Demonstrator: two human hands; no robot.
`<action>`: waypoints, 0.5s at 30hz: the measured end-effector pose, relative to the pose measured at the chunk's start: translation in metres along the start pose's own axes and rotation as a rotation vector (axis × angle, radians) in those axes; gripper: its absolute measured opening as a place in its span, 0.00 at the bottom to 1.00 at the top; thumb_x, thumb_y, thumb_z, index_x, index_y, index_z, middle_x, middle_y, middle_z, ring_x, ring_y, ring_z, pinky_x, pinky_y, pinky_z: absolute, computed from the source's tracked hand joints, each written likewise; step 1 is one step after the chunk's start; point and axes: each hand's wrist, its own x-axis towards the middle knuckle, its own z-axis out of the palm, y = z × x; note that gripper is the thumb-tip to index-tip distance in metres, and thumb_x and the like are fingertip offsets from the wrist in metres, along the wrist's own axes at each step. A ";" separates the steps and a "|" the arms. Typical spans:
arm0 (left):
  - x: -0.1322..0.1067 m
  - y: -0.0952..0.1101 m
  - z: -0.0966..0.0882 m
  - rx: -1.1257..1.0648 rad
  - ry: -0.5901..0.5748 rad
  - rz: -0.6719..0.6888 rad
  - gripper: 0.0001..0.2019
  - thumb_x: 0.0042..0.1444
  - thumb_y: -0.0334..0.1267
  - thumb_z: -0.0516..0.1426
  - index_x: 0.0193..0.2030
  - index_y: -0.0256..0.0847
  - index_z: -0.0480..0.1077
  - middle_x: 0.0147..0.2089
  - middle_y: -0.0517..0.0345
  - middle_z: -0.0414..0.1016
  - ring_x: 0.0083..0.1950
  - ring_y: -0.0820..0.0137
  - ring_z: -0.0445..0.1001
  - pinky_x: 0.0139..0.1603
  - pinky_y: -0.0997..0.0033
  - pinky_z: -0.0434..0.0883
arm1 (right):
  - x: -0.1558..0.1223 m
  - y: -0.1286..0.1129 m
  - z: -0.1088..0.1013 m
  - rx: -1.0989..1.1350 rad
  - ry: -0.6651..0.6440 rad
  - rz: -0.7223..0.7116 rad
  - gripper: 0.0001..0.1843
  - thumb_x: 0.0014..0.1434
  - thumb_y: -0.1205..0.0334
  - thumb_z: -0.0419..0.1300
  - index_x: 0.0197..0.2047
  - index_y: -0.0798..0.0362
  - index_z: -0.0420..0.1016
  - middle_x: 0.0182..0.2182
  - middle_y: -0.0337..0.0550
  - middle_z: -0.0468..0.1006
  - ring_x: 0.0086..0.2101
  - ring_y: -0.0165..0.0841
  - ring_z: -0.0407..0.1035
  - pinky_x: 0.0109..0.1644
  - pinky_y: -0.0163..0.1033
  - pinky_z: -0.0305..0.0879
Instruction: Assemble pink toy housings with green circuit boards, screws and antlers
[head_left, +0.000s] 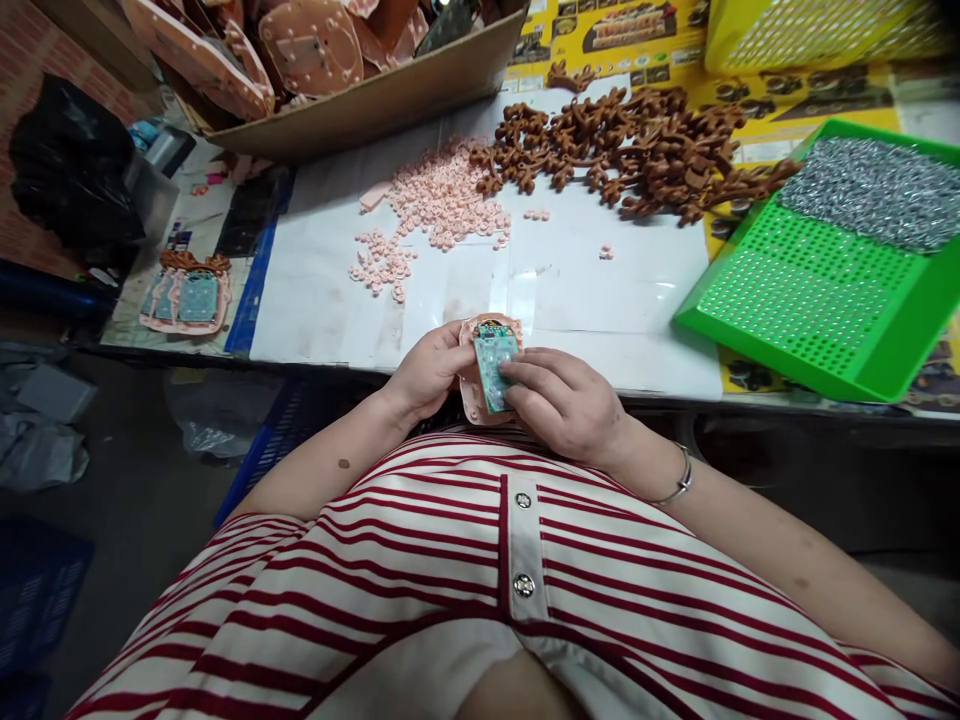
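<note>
1. Around the pink casing in the head view, both hands are being used: its left side is being clamped by the left hand, thumb over the front, seemingly for steadiness.
2. Against the casing's front, a green circuit board is being touched by the fingertips of the right hand, perhaps to hold it flat; whether it is also being pinched cannot be told.
3. Beyond the casing, small pink parts and, farther right, brown pieces are being spread loose, probably for easy picking.
4. Well right of the casing, metallic pieces are being contained by a green basket, likely against scattering.
5. Well left of the casing, a board-filled unit is being set apart from the loose parts.
</note>
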 end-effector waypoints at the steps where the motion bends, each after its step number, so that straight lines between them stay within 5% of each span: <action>1: 0.000 0.000 0.000 0.002 0.007 0.001 0.15 0.49 0.37 0.65 0.45 0.39 0.79 0.40 0.57 0.82 0.40 0.71 0.77 0.45 0.73 0.72 | 0.001 0.000 -0.001 -0.017 -0.003 -0.014 0.11 0.65 0.69 0.57 0.32 0.51 0.76 0.38 0.46 0.85 0.40 0.35 0.77 0.46 0.43 0.80; 15: 0.002 -0.002 0.001 0.019 0.053 0.083 0.13 0.49 0.34 0.65 0.44 0.40 0.80 0.43 0.58 0.83 0.45 0.71 0.77 0.51 0.73 0.71 | 0.006 -0.002 -0.003 -0.118 -0.019 -0.068 0.11 0.65 0.69 0.57 0.32 0.49 0.76 0.39 0.42 0.85 0.40 0.33 0.76 0.46 0.43 0.79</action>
